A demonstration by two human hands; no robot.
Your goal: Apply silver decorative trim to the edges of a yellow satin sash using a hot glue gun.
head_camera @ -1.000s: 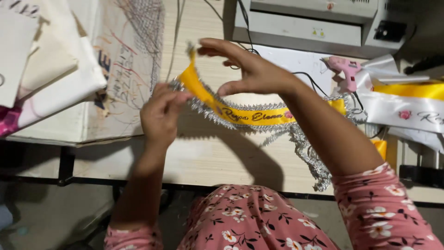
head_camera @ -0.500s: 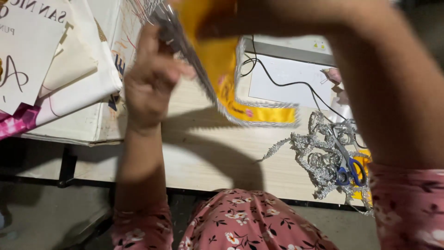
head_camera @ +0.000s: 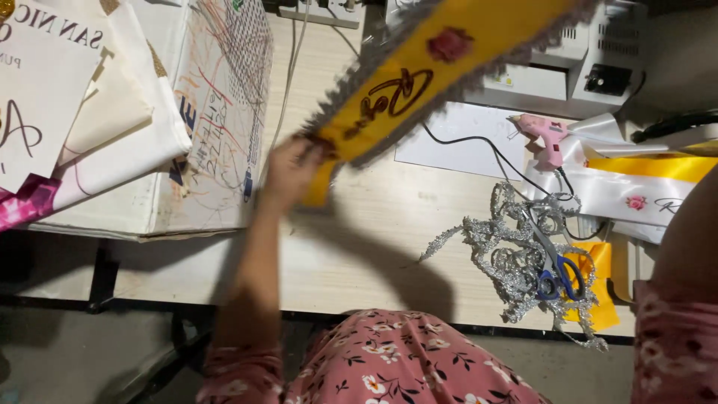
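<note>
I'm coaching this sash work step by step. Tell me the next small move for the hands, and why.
Probably lower the yellow sash back flat onto the table. The left hand grips one end while the sash is raised near the camera and blurred, so its silver trim edge cannot be checked. The right hand is out of view, only its forearm shows.

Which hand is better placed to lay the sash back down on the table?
Left. The left hand visibly grips the lower end of the yellow silver-trimmed fabric sash just above the pale wooden table; the right hand is out of frame.
</note>
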